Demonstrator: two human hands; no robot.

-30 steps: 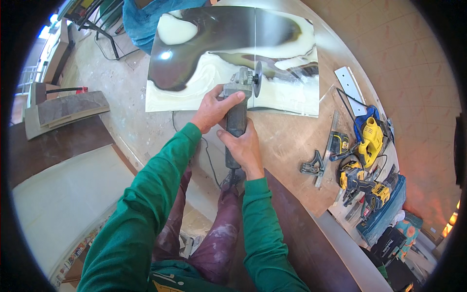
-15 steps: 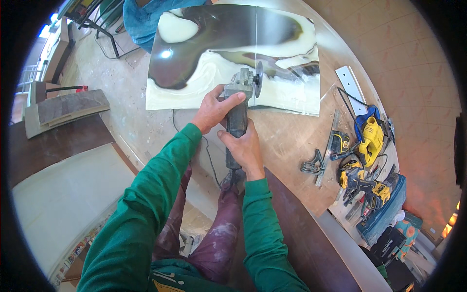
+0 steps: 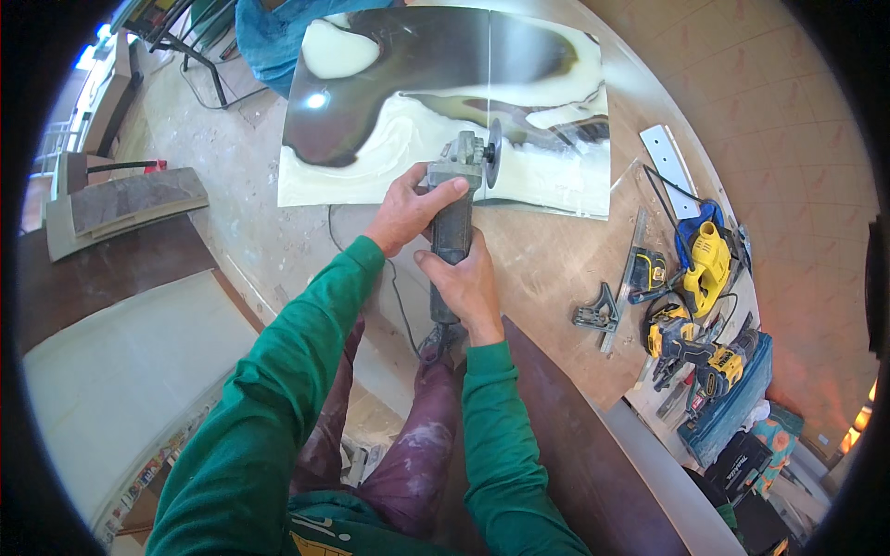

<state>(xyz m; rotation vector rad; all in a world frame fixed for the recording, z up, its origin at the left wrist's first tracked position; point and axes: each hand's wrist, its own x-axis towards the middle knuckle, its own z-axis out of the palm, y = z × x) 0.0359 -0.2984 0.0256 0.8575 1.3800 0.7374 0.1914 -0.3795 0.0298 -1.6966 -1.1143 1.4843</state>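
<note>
The angle grinder [image 3: 456, 211] is held over the near edge of the glossy marbled tile [image 3: 445, 102], its disc upright so that only the rim meets the tile along the straight score line. The left hand [image 3: 408, 206] is clamped on the grinder head, which steadies the disc; the right hand [image 3: 466, 283] grips the rear body, just behind the left, which guides the line. Well right of the tile, yellow power tools [image 3: 700, 306] and a square [image 3: 598, 313] lie clear of the work.
</note>
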